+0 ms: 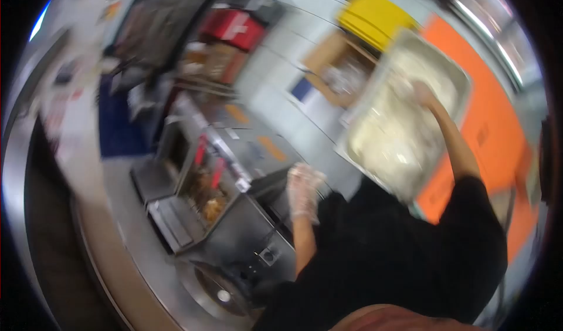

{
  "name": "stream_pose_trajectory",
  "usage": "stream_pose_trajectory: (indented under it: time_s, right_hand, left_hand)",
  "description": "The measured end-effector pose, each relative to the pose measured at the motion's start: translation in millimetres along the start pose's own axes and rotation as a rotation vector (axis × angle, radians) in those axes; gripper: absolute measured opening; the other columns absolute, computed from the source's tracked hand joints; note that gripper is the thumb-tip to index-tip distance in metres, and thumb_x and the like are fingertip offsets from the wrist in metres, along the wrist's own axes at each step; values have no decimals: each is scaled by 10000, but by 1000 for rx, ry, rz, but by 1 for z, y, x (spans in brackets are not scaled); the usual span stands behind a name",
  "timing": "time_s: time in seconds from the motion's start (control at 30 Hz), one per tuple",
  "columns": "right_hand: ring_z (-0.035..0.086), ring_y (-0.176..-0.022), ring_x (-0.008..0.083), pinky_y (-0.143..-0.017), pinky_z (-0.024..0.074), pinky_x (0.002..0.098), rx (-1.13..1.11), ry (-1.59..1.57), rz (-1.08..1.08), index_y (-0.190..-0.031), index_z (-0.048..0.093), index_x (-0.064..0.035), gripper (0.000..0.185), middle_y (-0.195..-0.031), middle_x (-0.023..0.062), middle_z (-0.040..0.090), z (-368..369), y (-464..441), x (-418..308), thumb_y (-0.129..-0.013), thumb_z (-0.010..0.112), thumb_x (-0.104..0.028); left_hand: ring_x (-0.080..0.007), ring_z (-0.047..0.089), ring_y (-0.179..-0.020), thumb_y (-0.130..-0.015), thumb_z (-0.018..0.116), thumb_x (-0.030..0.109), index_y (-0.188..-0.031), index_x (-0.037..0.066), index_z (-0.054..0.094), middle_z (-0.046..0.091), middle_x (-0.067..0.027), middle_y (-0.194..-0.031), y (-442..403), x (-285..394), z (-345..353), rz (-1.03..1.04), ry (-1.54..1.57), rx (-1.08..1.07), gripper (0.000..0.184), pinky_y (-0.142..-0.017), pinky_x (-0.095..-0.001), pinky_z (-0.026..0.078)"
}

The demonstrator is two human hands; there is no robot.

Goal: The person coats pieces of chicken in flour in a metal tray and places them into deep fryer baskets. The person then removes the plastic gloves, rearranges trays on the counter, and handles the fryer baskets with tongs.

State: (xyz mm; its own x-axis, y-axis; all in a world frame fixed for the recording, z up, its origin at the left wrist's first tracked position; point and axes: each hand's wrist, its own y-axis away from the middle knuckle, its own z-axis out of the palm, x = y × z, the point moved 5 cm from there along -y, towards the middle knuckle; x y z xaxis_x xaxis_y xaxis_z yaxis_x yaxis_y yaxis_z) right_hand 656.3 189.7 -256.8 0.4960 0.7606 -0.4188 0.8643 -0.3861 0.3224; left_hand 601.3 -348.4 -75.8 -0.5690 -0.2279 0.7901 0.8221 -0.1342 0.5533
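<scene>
My right hand [413, 90] reaches into a large pale tub [463, 87] at upper right. Creamy white material [384, 137], partly glossy, fills much of that tub. Whitish blur covers the fingers, so I cannot make out whether they grip anything. Closer to my body, my left hand [302, 191] wears a loose clear plastic glove. It is raised beside the corner of a metal cabinet [258, 146], apart from the tub. Motion smears its fingers too, and their grip is unclear.
An orange surface [492, 125] lies under and beside the tub. Behind it are an opened cardboard box [321, 55] with clear plastic inside and a yellow container [375, 19]. Browned food [212, 206] sits inside the metal unit at left. Red boxes [237, 30] stand farther back.
</scene>
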Motion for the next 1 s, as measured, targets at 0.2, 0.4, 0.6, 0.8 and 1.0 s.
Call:
stream_pose_trajectory:
  time_s: [0.2, 0.4, 0.6, 0.8, 1.0]
  right_hand:
    - [416, -1455, 392, -1209, 324, 406, 167, -244, -51, -1543, 342, 78, 751, -1502, 303, 485, -26, -15, -52, -845, 586, -55]
    - [568, -1302, 397, -1088, 448, 379, 35, -419, 107, -1452, 434, 95, 598, -1412, 324, 552, -15, -4, -67, -924, 615, -119]
    - [631, -961, 471, -862, 505, 492, 489, -218, -304, -1181, 559, -36, 258, -1008, 255, 654, -17, 30, -90, -961, 566, -171]
    - [654, -887, 357, -854, 519, 407, 203, -755, 35, -1222, 542, -11, 326, -960, 204, 656, 10, 50, -70, -911, 610, -83]
    - [674, -972, 292, -883, 522, 387, 139, -490, -33, -1313, 526, -57, 439, -1054, 163, 699, 17, 57, -88, -888, 636, -35]
  left_hand:
    - [-297, 676, -1035, -935, 648, -5, -1353, -22, 508, 599, -168, -1249, 0, -4, 16, -85, 39, -81, 441, -942, -446, 608]
    - [-306, 671, -1058, -926, 666, 4, -1406, -31, 484, 591, -188, -1263, -6, -24, 8, -78, 56, -133, 514, -953, -452, 606]
    - [-289, 672, -1046, -948, 657, 24, -1400, -20, 498, 600, -178, -1251, 0, -19, 16, -63, 56, -170, 481, -940, -447, 609]
    - [-279, 675, -1022, -963, 650, 33, -1389, -8, 506, 613, -172, -1228, -23, -43, 0, -45, 120, -203, 451, -913, -436, 614]
    - [-277, 677, -1021, -958, 667, 50, -1390, -20, 498, 609, -182, -1241, -10, -34, 14, -54, 63, -219, 469, -923, -433, 608]
